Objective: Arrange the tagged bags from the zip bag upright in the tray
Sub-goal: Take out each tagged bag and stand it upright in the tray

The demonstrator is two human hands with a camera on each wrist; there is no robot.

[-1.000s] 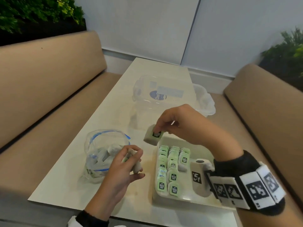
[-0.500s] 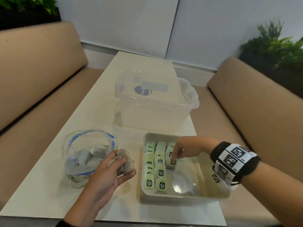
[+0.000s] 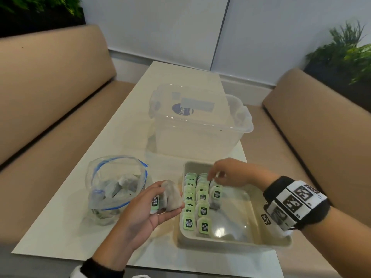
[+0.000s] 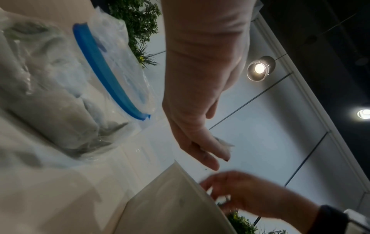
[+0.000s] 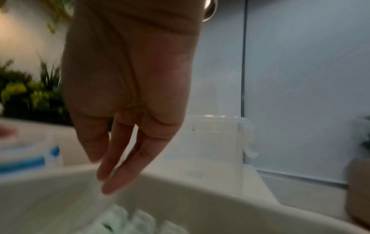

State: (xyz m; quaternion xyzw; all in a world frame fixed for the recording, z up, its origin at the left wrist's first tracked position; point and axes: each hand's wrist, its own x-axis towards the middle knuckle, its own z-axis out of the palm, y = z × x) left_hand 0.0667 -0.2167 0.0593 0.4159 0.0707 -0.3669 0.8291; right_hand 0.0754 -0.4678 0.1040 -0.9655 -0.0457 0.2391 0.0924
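A beige tray [image 3: 230, 245] holds rows of upright tagged bags [image 3: 202, 197] with green tags, filling its left part; the third row is short. My right hand [image 3: 213, 178] hovers just above the far end of those rows, fingers relaxed and empty; in the right wrist view its fingers [image 5: 120, 166] point down over the bags [image 5: 120, 221]. Just left of the tray, my left hand [image 3: 169, 197] grips a small bunch of tagged bags [image 3: 174, 194], one green tag [image 3: 155, 203] showing. The zip bag [image 3: 114, 185] stands open further left with several bags inside.
A clear plastic lidded box [image 3: 196, 125] sits on the white table [image 3: 84, 217] right behind the tray. Tan bench seats run along both sides of the table. The right half of the tray floor [image 3: 241, 217] is bare.
My right hand carried one tagged bag into the tray, set it in the third row and let go; it now hovers empty above. My left hand keeps its bunch.
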